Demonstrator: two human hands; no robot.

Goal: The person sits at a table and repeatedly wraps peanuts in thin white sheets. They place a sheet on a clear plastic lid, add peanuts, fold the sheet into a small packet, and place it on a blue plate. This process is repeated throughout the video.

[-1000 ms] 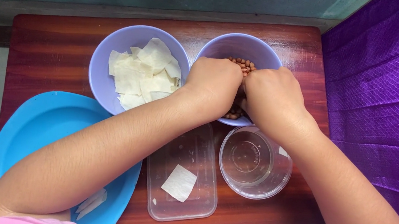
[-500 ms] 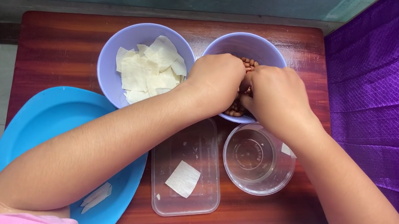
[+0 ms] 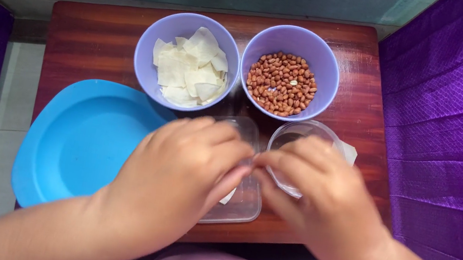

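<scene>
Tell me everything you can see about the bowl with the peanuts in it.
The bowl of peanuts is round, pale lilac and looks like smooth plastic. It stands upright at the far right of the wooden table, close beside a matching bowl of white wrappers; whether they touch is unclear. A shallow layer of red-brown peanuts covers its bottom, one pale among them. No hand touches it; both hands are nearer the camera.

Two lilac bowls (image 3: 185,61); one blue plate (image 3: 79,142)
</scene>
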